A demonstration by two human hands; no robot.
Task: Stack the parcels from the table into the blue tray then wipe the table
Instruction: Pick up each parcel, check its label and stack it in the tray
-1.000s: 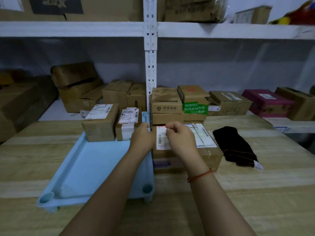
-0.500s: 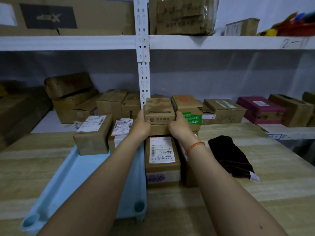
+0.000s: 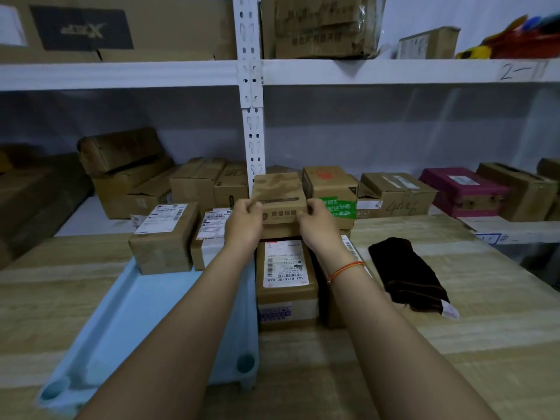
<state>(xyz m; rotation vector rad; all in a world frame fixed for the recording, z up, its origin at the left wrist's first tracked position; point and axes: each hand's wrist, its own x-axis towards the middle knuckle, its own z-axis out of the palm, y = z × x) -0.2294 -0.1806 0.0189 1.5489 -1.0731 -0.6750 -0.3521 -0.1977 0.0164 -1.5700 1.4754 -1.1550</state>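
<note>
The surface (image 3: pixel 454 344) is pale, matt wood grain. The blue tray (image 3: pixel 145 316) looks smooth plastic; parcels (image 3: pixel 281 192) are matt brown cardboard with paper labels. The dark cloth (image 3: pixel 406 274) looks soft.

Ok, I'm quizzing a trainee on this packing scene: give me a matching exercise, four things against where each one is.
Things:
1. brown cardboard parcel printed with characters
2. black folded cloth
3. magenta box
4. light blue plastic tray

Places:
A. on the shelf at far right
B. on the wooden table, right of the parcels
C. between left hand and right hand
D. on the table, left of the parcels

Pairs: 1-C, 2-B, 3-A, 4-D
</note>
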